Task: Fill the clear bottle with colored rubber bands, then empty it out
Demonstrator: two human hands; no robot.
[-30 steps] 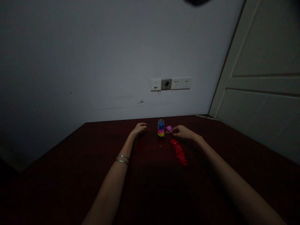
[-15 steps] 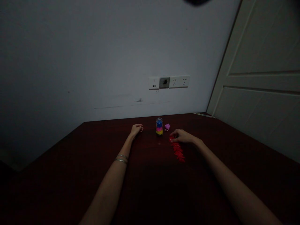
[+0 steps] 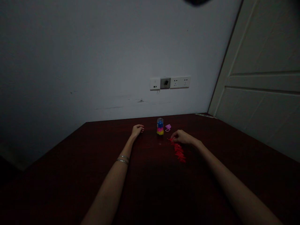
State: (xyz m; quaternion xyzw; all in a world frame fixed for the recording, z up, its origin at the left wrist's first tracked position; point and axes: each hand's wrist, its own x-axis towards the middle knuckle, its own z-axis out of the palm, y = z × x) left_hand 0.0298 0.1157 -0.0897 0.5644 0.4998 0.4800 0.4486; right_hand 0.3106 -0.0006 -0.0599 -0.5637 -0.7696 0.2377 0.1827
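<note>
My left hand rests on its side on the dark table, left of a small glass jar, its fingers loosely stretched and nothing in them. The jar stands upright without a lid and shows layers of blue, pink and yellow bits inside. A row of bright red crinkled pieces lies on the table to the jar's right and nearer to me. My right hand pinches at the far end of this row, with thin red bits showing by its fingertips. What exactly sits between the fingers is partly hidden.
A small purple item with a pale loop lies just right of the jar. The dark red table meets a grey wall carrying a row of sockets. A white panelled door stands on the right.
At the far end of the red row, the pieces under my right fingertips look thinner and more spread. My right fingers have shifted slightly; the left hand and jar stay put.
</note>
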